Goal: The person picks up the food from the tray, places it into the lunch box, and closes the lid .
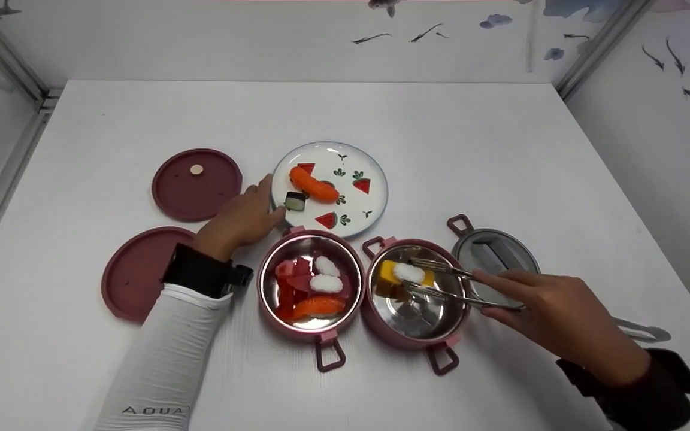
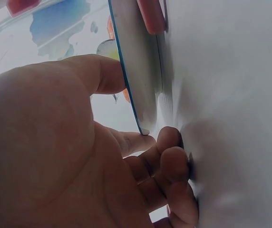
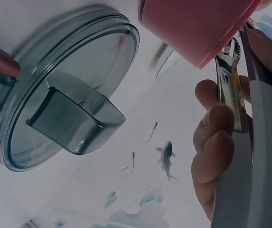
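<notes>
The left hand (image 1: 238, 220) lightly grips the left edge of the plate (image 1: 321, 154), thumb on the rim and forefinger at its edge, the other fingers bent low by the table (image 1: 471, 134). The right hand (image 1: 554, 311), to the near right of the plate, is closed around the tongs (image 1: 450, 295), fingers on one side and thumb on the other. The pronged tips straddle a yellow-and-white piece (image 1: 408, 273) inside the right pot (image 1: 405, 336), nearer the person than the plate and to its right; whether they squeeze it, I cannot tell. Just on the plate's near side stands the left pot (image 1: 285, 328), holding red, white and orange pieces. An orange roll (image 1: 315, 184) and a dark-topped green piece (image 1: 294, 202) lie on the plate.
</notes>
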The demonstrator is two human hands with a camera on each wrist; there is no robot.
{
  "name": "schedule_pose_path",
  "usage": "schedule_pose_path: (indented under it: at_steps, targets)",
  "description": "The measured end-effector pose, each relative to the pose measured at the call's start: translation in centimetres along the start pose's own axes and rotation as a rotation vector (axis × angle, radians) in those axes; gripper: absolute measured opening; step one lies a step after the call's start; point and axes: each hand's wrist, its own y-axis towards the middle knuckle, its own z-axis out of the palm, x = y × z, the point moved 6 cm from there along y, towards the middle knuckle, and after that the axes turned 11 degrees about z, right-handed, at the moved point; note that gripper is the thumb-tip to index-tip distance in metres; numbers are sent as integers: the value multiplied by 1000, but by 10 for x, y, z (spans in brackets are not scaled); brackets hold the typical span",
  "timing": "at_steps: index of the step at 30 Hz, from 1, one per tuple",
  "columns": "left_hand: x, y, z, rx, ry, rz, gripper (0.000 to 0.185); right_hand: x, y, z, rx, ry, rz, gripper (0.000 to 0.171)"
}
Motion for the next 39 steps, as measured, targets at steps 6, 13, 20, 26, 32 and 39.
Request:
schedule_pose_path:
  at_steps: [6,13,20,26,32,39]
  targets:
    - [0,0,1,7,1,-5,80,-2,3,-3,19,12,19,66]
    - [-1,-1,-1,1,-6,-9,80,1,18,-11,23,83,17,66]
    - [-1,-1,-1,-1,7,-5,80,8,64,-4,4,127,-45,60]
    - [-2,-1,-2,-16,3,3,80,14,117,20,110,140,-34,56]
    - [-2,0,0,-23,-3,14,81,21,157,43,191,142,9,51]
    - [-2,-1,-3,-28,-7,6,81,27,182,63,267,122,49,51]
